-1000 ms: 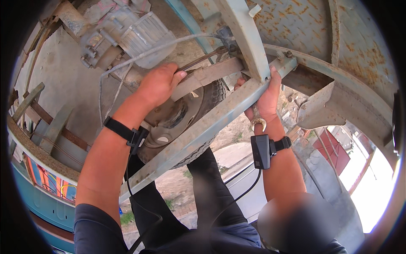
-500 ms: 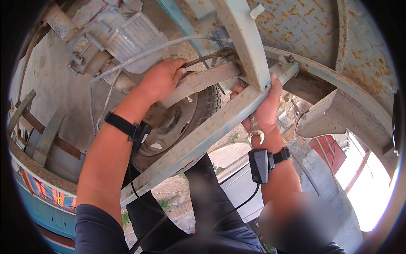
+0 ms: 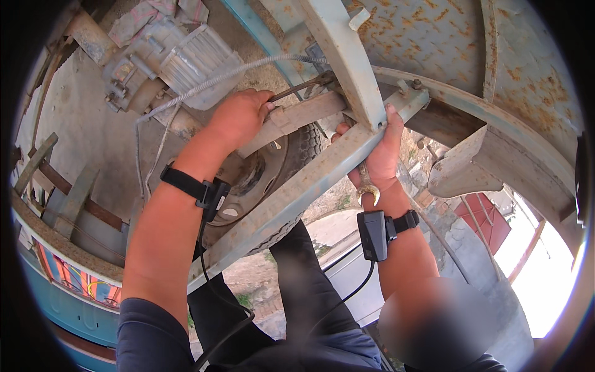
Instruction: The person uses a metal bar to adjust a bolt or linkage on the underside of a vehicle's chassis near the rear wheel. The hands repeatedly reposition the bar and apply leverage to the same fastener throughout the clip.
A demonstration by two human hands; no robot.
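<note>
My left hand (image 3: 238,119) is closed around the handle of a dark metal wrench (image 3: 297,90). The wrench's far end meets the underside fittings beside an upright pale-blue frame post (image 3: 341,53); exactly what it grips there is too dark to tell. Just below that hand runs a flat, worn leaf spring (image 3: 297,118). My right hand (image 3: 385,149) wraps the corner where the post meets a slanted frame beam (image 3: 291,186), thumb on the near side and fingertips behind. An open-end wrench (image 3: 368,191) is held in its palm, jaw toward the wrist; its other end is hidden.
A wheel with tyre (image 3: 248,186) lies under the beam. Behind it are a finned motor housing (image 3: 192,62) on an axle and a corrugated cable sleeve (image 3: 217,75). Rusty plate (image 3: 427,49) and a curved rail (image 3: 527,149) bound the right side.
The view has shifted slightly, so the frame sits a little further left. Both hands keep their grips, with the left hand a touch nearer the frame post in the picture.
</note>
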